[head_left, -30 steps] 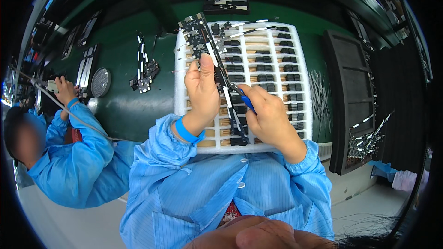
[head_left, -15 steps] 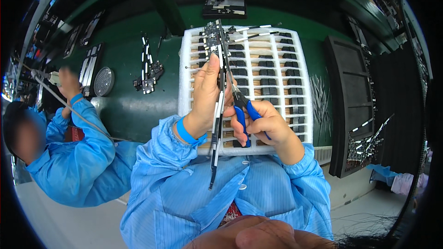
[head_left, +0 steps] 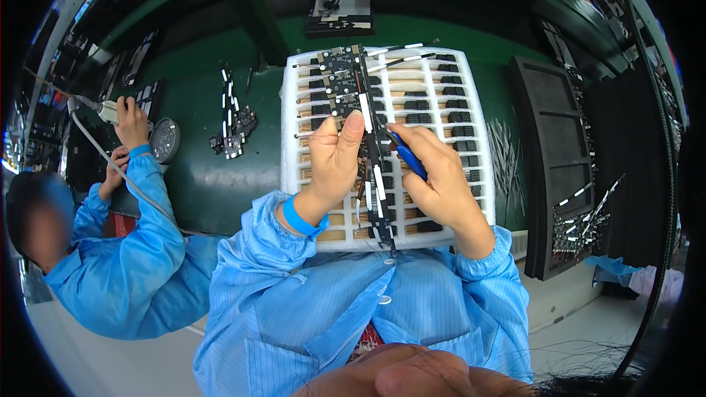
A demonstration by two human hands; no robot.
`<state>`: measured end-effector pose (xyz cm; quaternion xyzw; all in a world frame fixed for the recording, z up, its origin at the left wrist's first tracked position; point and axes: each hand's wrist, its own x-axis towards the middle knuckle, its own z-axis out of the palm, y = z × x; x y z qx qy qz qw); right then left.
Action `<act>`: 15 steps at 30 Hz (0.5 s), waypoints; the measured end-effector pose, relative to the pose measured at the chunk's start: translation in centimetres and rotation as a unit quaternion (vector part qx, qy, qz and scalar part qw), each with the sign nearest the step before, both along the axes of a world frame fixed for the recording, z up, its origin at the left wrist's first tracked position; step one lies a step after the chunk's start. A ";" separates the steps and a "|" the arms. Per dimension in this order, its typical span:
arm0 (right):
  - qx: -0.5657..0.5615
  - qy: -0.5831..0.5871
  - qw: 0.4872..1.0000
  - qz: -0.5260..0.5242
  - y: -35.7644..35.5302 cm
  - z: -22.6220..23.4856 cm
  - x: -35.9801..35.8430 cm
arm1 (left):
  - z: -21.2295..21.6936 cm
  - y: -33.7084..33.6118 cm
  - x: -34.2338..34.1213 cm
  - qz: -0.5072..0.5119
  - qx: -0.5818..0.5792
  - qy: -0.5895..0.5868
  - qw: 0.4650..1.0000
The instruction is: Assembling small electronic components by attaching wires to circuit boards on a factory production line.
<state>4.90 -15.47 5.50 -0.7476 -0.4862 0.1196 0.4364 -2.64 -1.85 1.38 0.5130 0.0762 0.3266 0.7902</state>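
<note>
My left hand point(head_left: 332, 153), with a blue wristband, grips a bundle of circuit board strips point(head_left: 343, 77), thumb on top. The bundle is black with white label patches, and its long strips hang down towards my jacket. Close to its right side, my right hand point(head_left: 440, 176) is closed around blue-handled cutters point(head_left: 409, 156). The cutters' jaws are mostly hidden behind the strips, so I cannot tell whether they touch them. Below both hands lies a white foam tray point(head_left: 479, 132) with rows of black connectors point(head_left: 418, 104) on tan leads.
Loose circuit board strips point(head_left: 234, 132) lie on the green bench at left, near a round metal dish point(head_left: 165, 140). Further left, a co-worker in blue point(head_left: 140, 250) handles a corded tool. Thin strips point(head_left: 504, 158) and a black compartment tray point(head_left: 553, 154) are at right.
The bundle has turned and shifted right, its lower strips now nearer my right hand. The cutters have tilted and their handles look closer together. The co-worker's hands have moved.
</note>
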 end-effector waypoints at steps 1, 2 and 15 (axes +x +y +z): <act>0.001 0.000 1.000 0.000 0.0 -0.1 0.0 | 0.0 -0.1 0.0 0.005 0.007 -0.001 1.000; 0.007 -0.001 1.000 0.003 0.1 -0.2 0.0 | 0.0 -0.1 0.0 0.005 0.007 -0.001 1.000; 0.046 0.006 0.999 -0.012 0.3 -0.8 -0.4 | 0.4 -0.5 -0.3 0.001 0.063 -0.005 0.998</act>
